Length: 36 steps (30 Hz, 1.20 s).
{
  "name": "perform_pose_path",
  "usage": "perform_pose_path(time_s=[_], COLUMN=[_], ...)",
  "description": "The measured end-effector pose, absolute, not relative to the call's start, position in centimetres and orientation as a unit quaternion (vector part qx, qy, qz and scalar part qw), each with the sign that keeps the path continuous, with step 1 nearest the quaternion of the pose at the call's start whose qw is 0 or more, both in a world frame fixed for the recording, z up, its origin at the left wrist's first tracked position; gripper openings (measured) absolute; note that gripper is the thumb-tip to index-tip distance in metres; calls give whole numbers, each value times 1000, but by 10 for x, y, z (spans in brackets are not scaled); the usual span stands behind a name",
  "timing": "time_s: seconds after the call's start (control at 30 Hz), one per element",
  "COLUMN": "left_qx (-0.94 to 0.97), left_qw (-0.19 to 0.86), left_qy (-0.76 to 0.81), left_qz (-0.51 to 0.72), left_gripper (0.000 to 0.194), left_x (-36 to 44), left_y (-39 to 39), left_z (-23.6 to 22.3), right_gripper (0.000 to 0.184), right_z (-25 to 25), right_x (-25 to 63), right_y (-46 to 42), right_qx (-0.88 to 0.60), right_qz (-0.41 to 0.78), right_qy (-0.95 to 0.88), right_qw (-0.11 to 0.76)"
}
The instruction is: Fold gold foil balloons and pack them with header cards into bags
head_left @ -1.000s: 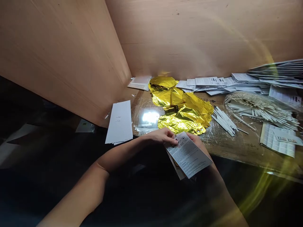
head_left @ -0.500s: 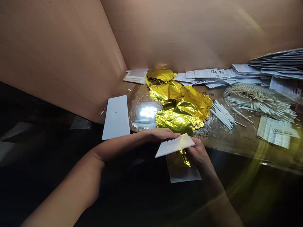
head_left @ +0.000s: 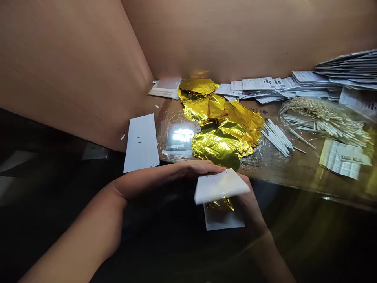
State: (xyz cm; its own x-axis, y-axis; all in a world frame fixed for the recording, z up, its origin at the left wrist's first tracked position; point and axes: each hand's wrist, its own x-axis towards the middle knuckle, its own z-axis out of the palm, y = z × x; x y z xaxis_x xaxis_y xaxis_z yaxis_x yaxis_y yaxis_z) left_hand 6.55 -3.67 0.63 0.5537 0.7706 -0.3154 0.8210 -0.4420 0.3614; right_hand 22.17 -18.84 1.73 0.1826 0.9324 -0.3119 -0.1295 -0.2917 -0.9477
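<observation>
A folded white card (head_left: pixel 220 184) is held off the table's front edge, its upper panel tilted towards me and its lower panel hanging below. Crumpled gold foil (head_left: pixel 220 204) shows between the two panels. My left hand (head_left: pixel 206 167) is closed on the card's far edge, thumb on top. Partly hidden behind the upper panel, my right hand (head_left: pixel 249 198) grips the card's right side. Just beyond both hands lie flat gold foil balloons (head_left: pixel 216 143), overlapping on the table.
A stack of white cards (head_left: pixel 141 143) lies left, with clear plastic sleeves (head_left: pixel 166 87) behind. To the right are loose white sticks (head_left: pixel 277 137), a bag of sticks (head_left: pixel 330 118) and a sticker sheet (head_left: pixel 340 161). Printed packets (head_left: pixel 259 84) line the back wall (head_left: pixel 235 35).
The card's upper panel has swung to show more of its face, and its right corner has moved right and down. More gold foil shows beneath it. The view has shifted slightly.
</observation>
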Motion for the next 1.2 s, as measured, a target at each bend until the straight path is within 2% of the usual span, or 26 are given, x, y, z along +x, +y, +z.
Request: perform_pose_path(time_s=[0.03,0.1,0.17,0.2,0.27,0.4,0.57,0.67,0.8,0.93,1.07,1.13,1.2], left_qx=[855,763,589,504,416,449,608,654,652,627,627,637,643], left_qw=[261,524,746,812,860,846,750,710,716,739,739,728,722], left_qy=[443,368,285,259,256,263,257,260,237,213,223,233,241], left_qz=[-66,-89,-124,-137,-147,-115,-43,-27,-84,-125,-107,-100,-91], left_gripper=[78,53,51,51,53,60,66,66,66,67,60,59,57], left_x=[66,67,68,69,70,70,67,65,58,51,52,55,57], left_y=[-36,-35,-36,-37,-41,-48,-47,-47,-44,-43,-47,-49,-50], left_z=[7,7,6,4,0,-7,-5,-3,0,2,1,2,4], right_gripper=[38,34,29,28,27,35,44,43,37,40,54,56,49], right_z=[17,15,14,13,11,8,2,-2,-4,-2,-4,-6,-6], right_x=[221,221,220,219,217,215,220,223,225,224,226,230,234], right_y=[-189,-191,-192,-193,-194,-194,-194,-196,-203,-210,-213,-214,-215], right_qx=[-583,-561,-552,-552,-558,-572,-555,-557,-558,-589,-578,-570,-576], right_qz=[551,571,581,583,587,598,639,638,624,600,608,624,637], right_qy=[-335,-323,-308,-300,-286,-252,-197,-197,-215,-212,-177,-199,-236], right_qw=[495,505,513,516,512,501,495,493,503,499,515,496,454])
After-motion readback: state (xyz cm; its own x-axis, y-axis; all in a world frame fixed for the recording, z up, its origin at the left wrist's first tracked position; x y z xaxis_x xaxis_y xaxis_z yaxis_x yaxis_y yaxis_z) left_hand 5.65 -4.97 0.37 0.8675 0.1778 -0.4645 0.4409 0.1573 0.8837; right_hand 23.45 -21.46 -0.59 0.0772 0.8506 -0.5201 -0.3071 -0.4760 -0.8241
